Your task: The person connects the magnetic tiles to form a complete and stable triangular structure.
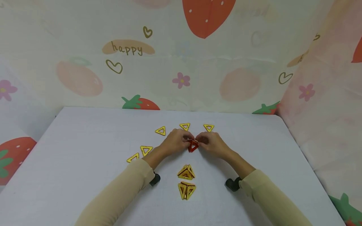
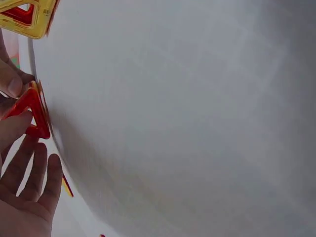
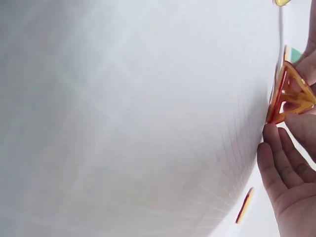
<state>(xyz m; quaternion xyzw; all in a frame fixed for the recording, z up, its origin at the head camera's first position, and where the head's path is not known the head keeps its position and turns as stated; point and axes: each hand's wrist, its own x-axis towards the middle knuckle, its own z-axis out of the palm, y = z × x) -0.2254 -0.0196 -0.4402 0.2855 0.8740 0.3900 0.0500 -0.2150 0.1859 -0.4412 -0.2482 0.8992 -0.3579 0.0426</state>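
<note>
The fingers of the left hand (image 1: 178, 140) are pinching the red triangular form (image 1: 194, 148) on its left side, while those of the right hand (image 1: 211, 143) are gripping it on its right, so it is sitting narrowly held between them, low over the counter (image 1: 99, 131); whether it is touching down is hard to tell. The step in hand seems to be fitting panels edge to edge, which is probably calling for light, even pressure on both sides, with the fingers bearing on the outer bars and leaving the meeting edges free. Pressing harder on one side could be folding a panel out of line. Loose yellow triangles (image 1: 185, 124) are lying beyond the fingers and off to their left, and two yellow pyramid-like forms (image 1: 186, 172) are standing nearer the body than the fingers.
</note>
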